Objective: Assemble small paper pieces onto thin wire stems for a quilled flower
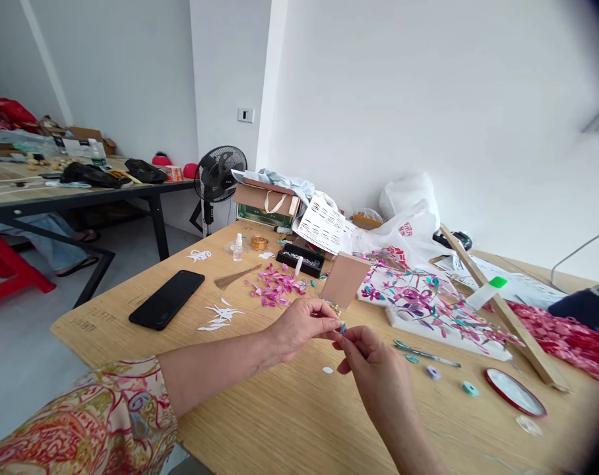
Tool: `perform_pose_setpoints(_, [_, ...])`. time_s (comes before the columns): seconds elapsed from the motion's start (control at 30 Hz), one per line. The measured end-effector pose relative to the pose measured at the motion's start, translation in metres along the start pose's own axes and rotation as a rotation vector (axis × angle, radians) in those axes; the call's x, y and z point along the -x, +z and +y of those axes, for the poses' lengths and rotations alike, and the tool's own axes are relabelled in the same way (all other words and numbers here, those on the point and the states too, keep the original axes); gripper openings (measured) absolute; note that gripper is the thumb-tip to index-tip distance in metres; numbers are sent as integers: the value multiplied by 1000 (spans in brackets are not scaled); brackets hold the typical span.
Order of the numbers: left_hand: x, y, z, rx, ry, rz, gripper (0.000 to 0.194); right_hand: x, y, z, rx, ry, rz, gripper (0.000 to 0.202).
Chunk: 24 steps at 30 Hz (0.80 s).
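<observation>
Over the middle of the wooden table (230,409), my left hand (304,323) and my right hand (373,366) meet with their fingertips close together. Both pinch a tiny blue piece (343,328), too small to name more exactly. A small white oval (328,370) lies on the wood just below them. Beyond my fingers is a pile of pink petals (277,285), beside an upright brown card (346,280). To the right of my right hand lie tweezers (428,356) and small spools of purple thread (433,373) and teal thread (470,388).
A black phone (167,300), white paper strips (220,316) and a small bottle (237,248) lie to the left. Pink flower sprays (428,297) rest on white foam at right, by a wooden bar (507,316) and a red-rimmed oval dish (514,392). A fan (220,175) stands behind.
</observation>
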<state>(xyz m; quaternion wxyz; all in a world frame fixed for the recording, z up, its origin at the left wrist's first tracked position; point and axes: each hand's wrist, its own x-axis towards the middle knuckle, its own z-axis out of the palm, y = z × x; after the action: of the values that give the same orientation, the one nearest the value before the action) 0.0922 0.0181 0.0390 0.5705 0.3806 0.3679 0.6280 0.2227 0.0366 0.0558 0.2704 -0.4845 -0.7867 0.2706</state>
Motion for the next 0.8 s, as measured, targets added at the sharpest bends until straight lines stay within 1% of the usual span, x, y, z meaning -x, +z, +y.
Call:
perform_pose_setpoints(0.13, [0, 1, 1, -33, 41, 45, 21, 0, 2, 4, 24, 10, 18, 19])
perform_pose_setpoints(0.3, [-2, 1, 1, -55, 35, 61, 21, -3, 6, 10, 40, -124, 69, 19])
perform_pose_setpoints(0.37, [-2, 1, 0, -68, 32, 65, 22, -3, 7, 12, 35, -146, 81, 20])
perform_pose_setpoints(0.6, [-3, 2, -2, -48, 9, 66, 25, 1, 8, 12, 21, -32, 35, 24])
perform_pose_setpoints(0.8, [-2, 2, 0, -84, 29, 84, 26, 3, 12, 13, 18, 30, 16, 24])
